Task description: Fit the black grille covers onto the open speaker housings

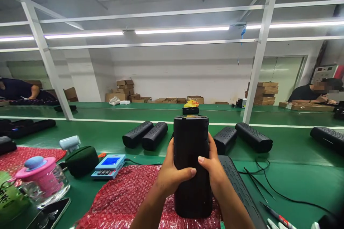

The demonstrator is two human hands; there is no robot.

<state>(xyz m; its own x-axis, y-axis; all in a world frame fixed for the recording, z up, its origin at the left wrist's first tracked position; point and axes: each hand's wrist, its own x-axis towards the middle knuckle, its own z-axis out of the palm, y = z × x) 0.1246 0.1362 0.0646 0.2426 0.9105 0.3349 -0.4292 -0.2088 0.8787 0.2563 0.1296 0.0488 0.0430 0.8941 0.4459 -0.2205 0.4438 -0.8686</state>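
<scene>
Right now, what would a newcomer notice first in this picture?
First, the tall black speaker standing upright at centre, gripped by the left hand and right hand over red bubble wrap. Behind it, more black speakers lie on the green table. At far left stands a pink-lidded bottle.

Speaker (191,161): plain black. Surface (295,164): green. Bubble wrap (126,200): red, dotted with bubbles. Bottle lid (34,171): pink, blue knob. Small meter (109,165): light blue. Speakers lying on the belt (146,135): black, grid-textured.
</scene>
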